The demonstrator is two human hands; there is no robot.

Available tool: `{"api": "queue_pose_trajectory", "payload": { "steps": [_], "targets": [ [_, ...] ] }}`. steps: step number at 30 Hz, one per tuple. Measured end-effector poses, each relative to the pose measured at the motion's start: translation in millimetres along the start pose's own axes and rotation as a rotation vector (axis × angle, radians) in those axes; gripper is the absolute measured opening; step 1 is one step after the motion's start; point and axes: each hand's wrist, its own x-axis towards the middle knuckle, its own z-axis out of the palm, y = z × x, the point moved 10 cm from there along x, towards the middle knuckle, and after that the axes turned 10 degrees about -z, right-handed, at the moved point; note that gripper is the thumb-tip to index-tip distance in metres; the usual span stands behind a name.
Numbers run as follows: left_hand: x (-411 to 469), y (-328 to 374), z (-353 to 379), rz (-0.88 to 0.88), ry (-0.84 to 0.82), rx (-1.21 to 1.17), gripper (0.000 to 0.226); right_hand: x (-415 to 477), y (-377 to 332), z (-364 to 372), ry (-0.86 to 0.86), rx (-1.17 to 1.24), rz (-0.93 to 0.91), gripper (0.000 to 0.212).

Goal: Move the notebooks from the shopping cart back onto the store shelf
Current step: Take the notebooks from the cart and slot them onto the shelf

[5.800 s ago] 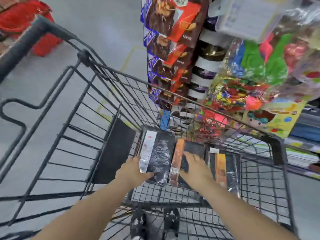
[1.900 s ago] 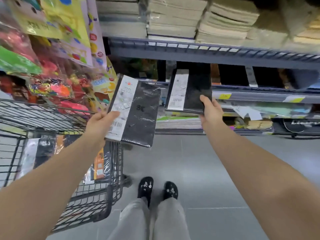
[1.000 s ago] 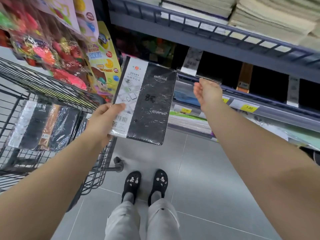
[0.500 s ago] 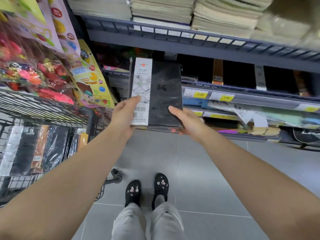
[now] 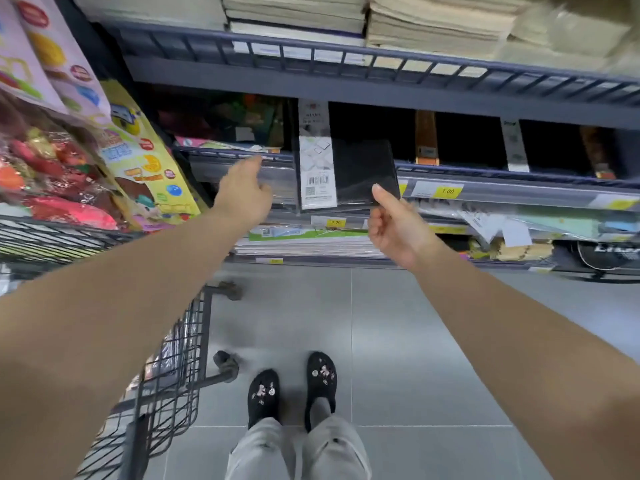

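- Evidently the black notebook (image 5: 360, 173) stood half onto the store shelf (image 5: 485, 174), long axis pointing inward.
- Right hand (image 5: 394, 226) pinched its near corner; left hand (image 5: 244, 195), spread and empty, hung just beside.

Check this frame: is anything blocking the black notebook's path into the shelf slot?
Nothing visible does. The black notebook is already partway over the shelf rail, right hand at its lower corner, the dark slot behind looks open. The left hand is off to the side.

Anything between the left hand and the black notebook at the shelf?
Nothing: head view shows a bare gap between left hand and notebook, shelf edge behind.
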Motion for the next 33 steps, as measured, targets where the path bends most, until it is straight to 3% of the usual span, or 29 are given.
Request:
{"api": "queue_pose_trajectory", "payload": {
  "steps": [3, 6, 15, 17, 20, 22, 27, 31, 33],
  "targets": [
    [18, 8, 9, 0.115, 0.023, 0.353, 0.069, -3, 23, 0, 0.010, 0.065, 0.063, 0.016],
    [22, 7, 17, 0.110, 0.003, 0.488, 0.075, 1, 35, 7, 0.012, 0.103, 0.092, 0.019],
    [18, -1, 22, 0.085, -0.007, 0.519, 0.086, 40, 7, 38, 0.084, 0.323, -0.072, 0.053],
    [18, -1, 22, 0.084, -0.013, 0.529, 0.089, 50, -5, 42, 0.109, 0.318, -0.096, 0.050],
    [19, -3, 23, 0.094, -0.017, 0.537, 0.093, 61, -17, 45, 0.128, 0.254, -0.128, 0.021],
    [19, -4, 25, 0.097, -0.021, 0.540, 0.094, 64, -22, 43, 0.172, 0.182, -0.154, 0.014],
    [14, -3, 23, 0.099, -0.060, 0.526, 0.094, 56, -15, 36, 0.270, -0.124, -0.141, 0.021],
    [-6, -8, 14, 0.105, -0.064, 0.497, 0.084, 30, -7, 50, 0.163, -0.256, -0.143, 0.020],
    [-24, -17, 6, 0.112, -0.070, 0.509, 0.080, 14, -7, 56, 0.137, -0.360, -0.152, 0.032]
  ]
}}
